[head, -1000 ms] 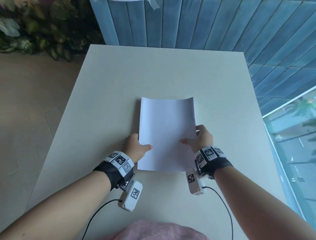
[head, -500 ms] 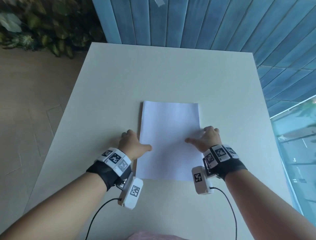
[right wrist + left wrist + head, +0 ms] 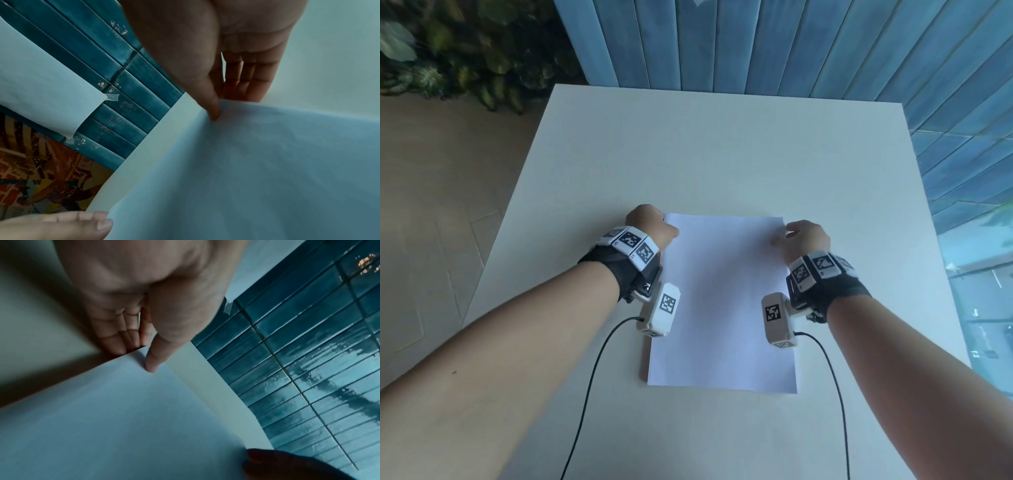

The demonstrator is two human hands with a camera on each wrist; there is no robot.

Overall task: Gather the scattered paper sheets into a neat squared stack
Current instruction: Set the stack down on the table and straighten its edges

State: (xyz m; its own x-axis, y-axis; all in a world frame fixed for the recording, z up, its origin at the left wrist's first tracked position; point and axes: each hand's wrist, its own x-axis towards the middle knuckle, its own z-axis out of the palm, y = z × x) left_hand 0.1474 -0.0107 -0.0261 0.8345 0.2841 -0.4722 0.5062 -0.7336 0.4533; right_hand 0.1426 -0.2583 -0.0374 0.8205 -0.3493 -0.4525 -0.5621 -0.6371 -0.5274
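Note:
A white paper stack (image 3: pixel 722 308) lies squared on the pale table (image 3: pixel 722 154), long side pointing away from me. My left hand (image 3: pixel 654 226) is at its far left corner. In the left wrist view the left hand (image 3: pixel 139 356) has its thumb on top of the paper stack (image 3: pixel 102 418) and its fingers at the left edge. My right hand (image 3: pixel 798 236) is at the far right corner. In the right wrist view the right hand (image 3: pixel 230 107) pinches the paper stack (image 3: pixel 267 162), thumb on top and fingers behind the slightly raised edge.
A blue tiled wall (image 3: pixel 756 51) rises behind the table's far edge, with a sheet (image 3: pixel 41 81) taped to it. Plants (image 3: pixel 448 51) stand at the far left above bare floor. A window (image 3: pixel 983 308) runs along the right. Sensor cables (image 3: pixel 592 377) trail from both wrists.
Both hands have slid along the long edges from the near half to the far corners. The far end of the stack, curled up a second ago, now lies nearly flat.

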